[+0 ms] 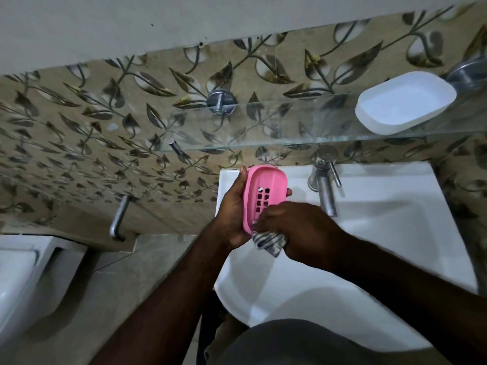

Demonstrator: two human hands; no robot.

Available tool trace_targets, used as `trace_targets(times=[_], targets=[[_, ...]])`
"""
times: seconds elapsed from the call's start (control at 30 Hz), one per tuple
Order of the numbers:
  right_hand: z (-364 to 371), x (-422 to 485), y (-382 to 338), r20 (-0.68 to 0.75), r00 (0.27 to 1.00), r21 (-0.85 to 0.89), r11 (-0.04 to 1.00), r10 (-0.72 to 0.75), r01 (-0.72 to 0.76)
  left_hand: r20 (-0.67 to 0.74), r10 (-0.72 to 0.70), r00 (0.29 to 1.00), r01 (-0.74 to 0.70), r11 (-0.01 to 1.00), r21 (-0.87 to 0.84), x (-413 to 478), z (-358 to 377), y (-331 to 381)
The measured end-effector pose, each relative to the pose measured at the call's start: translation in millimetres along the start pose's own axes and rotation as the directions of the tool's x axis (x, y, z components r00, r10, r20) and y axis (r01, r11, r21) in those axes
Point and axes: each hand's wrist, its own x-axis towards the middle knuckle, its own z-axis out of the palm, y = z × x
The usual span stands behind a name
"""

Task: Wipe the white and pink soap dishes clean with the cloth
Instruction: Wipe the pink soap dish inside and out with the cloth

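My left hand grips the pink soap dish by its left edge and tilts it up over the sink's back left corner. The dish has a grid of drain holes in its floor. My right hand is closed on a grey-and-white striped cloth and presses it against the near end of the pink dish. The white soap dish lies alone on the glass shelf, up and to the right.
A white sink lies under my hands, with a steel tap at its back edge. A patterned tiled wall is behind. A metal wall bar sticks out at the left, above a white toilet.
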Motion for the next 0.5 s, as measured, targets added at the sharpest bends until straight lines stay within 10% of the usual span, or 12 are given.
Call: trace_targets(times=[0.13, 0.3, 0.5], targets=[[-0.9, -9.2, 16.6, 0.059, 0.998, -0.226, 0.974, -0.011, 0.024, -0.051, -0.064, 0.997, 0.066, 0.997, 0.038, 2.1, 2.3, -3.4], [-6.0, 6.9, 11.4, -0.115, 0.964, -0.088, 0.964, 0.241, -0.252, -0.097, -0.07, 0.993, 0.074, 0.996, 0.043, 5.9, 9.2, -3.1], [2.6, -4.7, -0.9, 0.069, 0.997, -0.016, 0.999, 0.044, -0.043, -0.105, -0.108, 0.989, 0.107, 0.994, -0.011, 1.4, 3.8, -9.0]])
